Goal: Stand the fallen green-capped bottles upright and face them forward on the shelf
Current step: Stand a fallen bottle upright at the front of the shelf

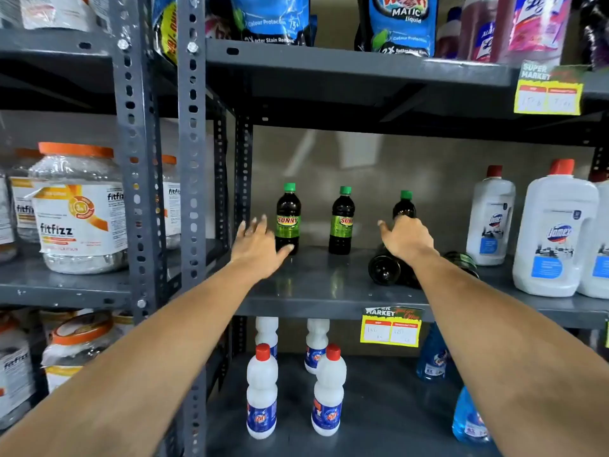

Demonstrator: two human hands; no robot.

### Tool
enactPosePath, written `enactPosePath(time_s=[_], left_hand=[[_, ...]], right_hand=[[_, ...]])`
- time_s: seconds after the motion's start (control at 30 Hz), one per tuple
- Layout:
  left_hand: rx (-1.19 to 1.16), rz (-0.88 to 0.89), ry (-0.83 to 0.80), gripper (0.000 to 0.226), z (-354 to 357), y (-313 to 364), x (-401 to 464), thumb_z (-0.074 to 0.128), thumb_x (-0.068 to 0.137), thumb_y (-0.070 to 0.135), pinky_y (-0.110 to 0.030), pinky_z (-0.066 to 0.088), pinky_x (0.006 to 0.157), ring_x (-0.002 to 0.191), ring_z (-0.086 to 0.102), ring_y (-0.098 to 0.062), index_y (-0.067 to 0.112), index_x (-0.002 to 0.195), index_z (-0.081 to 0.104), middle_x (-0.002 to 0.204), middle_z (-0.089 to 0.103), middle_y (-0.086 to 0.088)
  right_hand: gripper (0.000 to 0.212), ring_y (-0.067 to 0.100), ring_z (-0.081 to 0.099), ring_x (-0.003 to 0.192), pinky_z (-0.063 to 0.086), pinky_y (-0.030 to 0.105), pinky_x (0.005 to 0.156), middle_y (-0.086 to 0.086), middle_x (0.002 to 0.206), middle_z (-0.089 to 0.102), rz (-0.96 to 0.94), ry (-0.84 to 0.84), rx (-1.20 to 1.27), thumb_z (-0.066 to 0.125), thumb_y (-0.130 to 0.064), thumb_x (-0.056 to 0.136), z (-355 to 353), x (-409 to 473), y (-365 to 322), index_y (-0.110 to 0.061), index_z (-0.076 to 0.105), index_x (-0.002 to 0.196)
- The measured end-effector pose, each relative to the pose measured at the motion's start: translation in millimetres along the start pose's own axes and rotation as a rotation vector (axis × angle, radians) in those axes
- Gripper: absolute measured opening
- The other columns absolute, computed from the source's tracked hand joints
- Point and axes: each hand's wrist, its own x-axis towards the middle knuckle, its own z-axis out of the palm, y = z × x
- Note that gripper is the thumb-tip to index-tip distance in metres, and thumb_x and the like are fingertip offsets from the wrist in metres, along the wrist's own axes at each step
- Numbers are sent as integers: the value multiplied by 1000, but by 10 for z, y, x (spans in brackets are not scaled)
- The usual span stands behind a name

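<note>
Three dark green-capped bottles stand upright on the grey shelf (329, 291). The left bottle (288, 212) shows its SUNNY label to the front. On the middle bottle (342, 219) the label is turned partly right. My right hand (407, 240) is wrapped around the body of the third bottle (404, 204), hiding its label. Two more dark bottles lie on their sides: one (385, 268) under my right wrist, base toward me, and another (463, 260) just right of my forearm. My left hand (260, 240) is open, fingers spread, thumb touching the left bottle's base.
Large white red-capped bottles (553, 232) stand at the shelf's right end. A perforated steel upright (191, 159) borders the bay on the left, with fitfizz jars (79, 206) beyond. Price tag (390, 328) hangs on the shelf edge. White and blue bottles fill the shelf below.
</note>
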Motion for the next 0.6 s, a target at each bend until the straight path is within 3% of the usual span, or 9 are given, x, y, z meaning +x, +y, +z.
enactPosePath(time_s=[0.13, 0.27, 0.37, 0.6], left_hand=[[21, -42, -252, 86, 160, -238, -205, 20, 94, 69, -45, 4, 120, 149, 8, -29, 3, 147, 36, 163, 7, -14], [-169, -162, -441, 104, 143, -359, -312, 8, 81, 84, -46, 12, 119, 148, 13, -30, 10, 148, 39, 163, 11, -11], [-228, -169, -480, 122, 119, -346, -392, 5, 64, 96, -48, 15, 118, 148, 14, -29, 16, 151, 34, 163, 12, -8], [-213, -23, -474, 137, 28, -294, -615, 16, 51, 104, -46, 21, 117, 147, 20, -28, 11, 152, 27, 163, 16, -8]], right_hand=[[45, 42, 58, 113, 48, 40, 87, 21, 121, 60, 135, -99, 13, 54, -41, 94, 10, 56, 42, -1, 61, 115], [47, 37, 60, 113, 48, 36, 80, 19, 119, 62, 174, -105, -28, 66, -36, 89, 52, 72, -18, 2, 59, 116], [56, 32, 65, 107, 48, 34, 73, 15, 113, 65, 168, -188, -98, 72, -47, 82, 103, 62, -122, 0, 61, 110], [70, 27, 65, 108, 53, 35, 82, 9, 118, 65, 219, -330, -187, 80, -53, 70, 127, 123, -289, -9, 61, 120]])
